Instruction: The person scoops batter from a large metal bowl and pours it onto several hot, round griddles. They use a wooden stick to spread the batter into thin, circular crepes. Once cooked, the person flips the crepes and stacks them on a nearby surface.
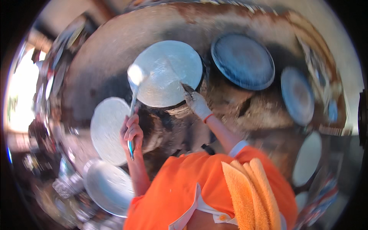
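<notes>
My left hand (132,130), bare, is closed round the handle of a metal ladle (133,102). Its bright, glinting head is over the left edge of a large round griddle, which is covered by a pale, wet-looking layer (168,73). My right hand (197,105), in a whitish glove, reaches to the near right edge of this griddle. Its fingers look pressed together around a dark patch at their tips; blur hides whether that is a cloth or soiled glove. A dark rim shows under the pale layer at the right.
The griddle sits on a broad, soot-stained stove (103,57). To its right are a dark round griddle (243,61) and a smaller greyish disc (298,96). A pale round disc (109,130) and a metal basin (107,188) are at lower left. Another pale disc (308,159) is at right.
</notes>
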Motion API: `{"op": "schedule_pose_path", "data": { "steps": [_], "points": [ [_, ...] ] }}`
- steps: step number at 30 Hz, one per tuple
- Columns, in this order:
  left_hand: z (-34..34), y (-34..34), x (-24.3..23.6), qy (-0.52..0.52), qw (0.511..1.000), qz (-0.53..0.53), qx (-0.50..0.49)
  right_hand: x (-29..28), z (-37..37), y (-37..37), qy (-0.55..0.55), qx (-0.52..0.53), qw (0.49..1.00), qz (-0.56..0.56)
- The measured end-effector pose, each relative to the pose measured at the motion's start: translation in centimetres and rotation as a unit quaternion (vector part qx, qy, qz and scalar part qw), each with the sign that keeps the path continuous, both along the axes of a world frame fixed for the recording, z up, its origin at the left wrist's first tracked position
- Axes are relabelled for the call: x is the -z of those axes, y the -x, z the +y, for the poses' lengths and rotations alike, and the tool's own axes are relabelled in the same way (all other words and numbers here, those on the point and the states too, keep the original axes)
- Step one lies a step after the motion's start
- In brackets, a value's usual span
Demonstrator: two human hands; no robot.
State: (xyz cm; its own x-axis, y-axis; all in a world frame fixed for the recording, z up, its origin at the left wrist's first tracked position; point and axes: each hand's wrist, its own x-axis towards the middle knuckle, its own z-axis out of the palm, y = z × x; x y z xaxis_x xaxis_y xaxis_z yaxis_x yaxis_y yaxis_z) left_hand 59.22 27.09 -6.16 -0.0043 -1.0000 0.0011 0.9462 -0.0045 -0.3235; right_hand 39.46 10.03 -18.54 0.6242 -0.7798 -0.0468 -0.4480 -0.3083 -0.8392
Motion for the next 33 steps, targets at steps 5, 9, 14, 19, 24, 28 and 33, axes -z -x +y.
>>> {"op": "schedule_pose_path", "data": {
  "steps": [5,9,14,19,24,28,33],
  "points": [
    [-3.3,1.4,-5.9,0.018,0.985,-0.166,-0.035,1.0,2.0,-4.0,0.188,-0.189,0.941,0.210],
    [-3.6,0.8,-8.7,-0.046,0.984,-0.173,-0.013,1.2,1.1,-1.9,0.013,-0.111,0.977,0.184],
    [-6.2,-0.5,-8.6,-0.076,0.977,-0.194,0.031,8.8,7.1,-1.2,0.238,-0.182,0.954,-0.004],
    [-7.8,-1.8,-8.7,-0.039,0.959,-0.270,0.077,4.7,3.2,1.4,0.129,-0.023,0.982,0.134],
    [-12.2,-0.6,-12.0,-0.034,0.889,-0.439,0.123,4.3,4.3,0.9,0.066,-0.105,0.990,0.062],
    [-15.0,5.0,-14.9,0.014,0.805,-0.584,0.104,2.7,2.7,4.7,0.058,0.063,0.984,-0.158],
    [-19.0,15.6,-15.4,0.084,0.772,-0.615,0.134,7.6,-3.3,14.6,-0.150,0.203,0.915,-0.316]
  ]
}}
